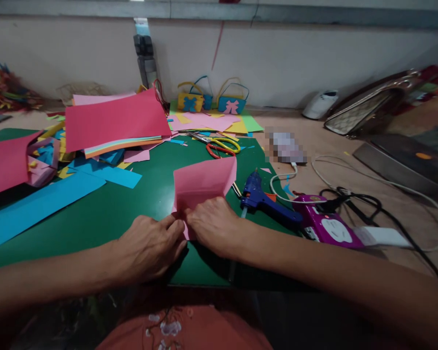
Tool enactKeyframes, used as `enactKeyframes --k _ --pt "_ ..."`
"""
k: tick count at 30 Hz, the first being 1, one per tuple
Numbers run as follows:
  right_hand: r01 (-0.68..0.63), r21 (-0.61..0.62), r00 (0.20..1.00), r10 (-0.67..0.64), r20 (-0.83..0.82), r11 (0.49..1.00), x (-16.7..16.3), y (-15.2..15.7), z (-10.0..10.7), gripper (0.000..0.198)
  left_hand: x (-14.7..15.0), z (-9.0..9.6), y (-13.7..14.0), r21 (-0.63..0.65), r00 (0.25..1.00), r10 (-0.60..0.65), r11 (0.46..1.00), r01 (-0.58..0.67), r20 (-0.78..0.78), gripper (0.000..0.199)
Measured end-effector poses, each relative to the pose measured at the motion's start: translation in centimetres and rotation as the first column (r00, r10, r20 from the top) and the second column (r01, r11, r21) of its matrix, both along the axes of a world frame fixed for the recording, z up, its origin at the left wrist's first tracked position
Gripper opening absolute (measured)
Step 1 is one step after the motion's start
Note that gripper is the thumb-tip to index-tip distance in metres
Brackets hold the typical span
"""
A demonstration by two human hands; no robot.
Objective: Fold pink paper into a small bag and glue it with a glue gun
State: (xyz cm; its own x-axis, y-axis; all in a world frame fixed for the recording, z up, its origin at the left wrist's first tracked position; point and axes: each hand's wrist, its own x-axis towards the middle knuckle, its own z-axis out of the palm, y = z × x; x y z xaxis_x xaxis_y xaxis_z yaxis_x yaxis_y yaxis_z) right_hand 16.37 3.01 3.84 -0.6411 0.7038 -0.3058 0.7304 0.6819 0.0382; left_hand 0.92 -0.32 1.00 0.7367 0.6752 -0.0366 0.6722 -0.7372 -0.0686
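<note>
A folded piece of pink paper (pixel 202 181) stands partly upright over the green board (pixel 142 189). My left hand (pixel 153 243) grips its near left edge, fingers curled with the thumb on top. My right hand (pixel 215 226) is closed on the near side of the same paper, knuckles up, and its fingertips are hidden in the fold. Just beyond my right wrist lies a blue hot glue gun (pixel 257 192), with a glue stick poking out toward my arm. Scissors with red and yellow handles (pixel 224 146) rest behind the paper.
A stack of coloured paper (pixel 113 121) and blue strips (pixel 47 206) lie to the left. Small paper bags (pixel 231 104) stand at the back. On the right are a purple power strip (pixel 326 223), tangled cables (pixel 365 204), a charging phone (pixel 286 146) and a handbag (pixel 361 112).
</note>
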Motion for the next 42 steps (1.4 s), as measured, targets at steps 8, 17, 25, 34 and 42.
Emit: enactKeyframes --k 8,17,25,34,42 --pt "0.003 -0.028 0.999 -0.002 0.034 1.000 -1.0 1.0 -0.2 0.024 -0.1 -0.4 -0.2 -0.005 0.999 0.038 0.999 -0.037 0.032 0.027" --pt "0.062 -0.005 0.996 -0.062 0.070 0.998 -1.1 0.8 0.5 0.025 0.2 -0.8 -0.2 0.084 0.998 0.031 0.996 -0.035 0.048 0.029" --pt "0.039 0.027 0.980 -0.043 0.192 0.999 -0.2 0.7 0.9 0.029 0.2 -0.6 0.1 0.071 0.995 0.020 0.997 -0.027 0.100 0.030" --pt "0.045 0.082 0.956 -0.067 0.286 0.996 1.8 -1.8 0.8 0.058 0.2 -0.8 -0.1 0.082 0.993 0.013 0.996 -0.022 0.114 0.029" --pt "0.025 0.091 0.955 -0.051 0.292 0.996 2.3 -2.5 0.7 0.063 0.5 -0.6 -0.5 0.073 0.994 0.024 0.997 -0.032 0.111 0.033"
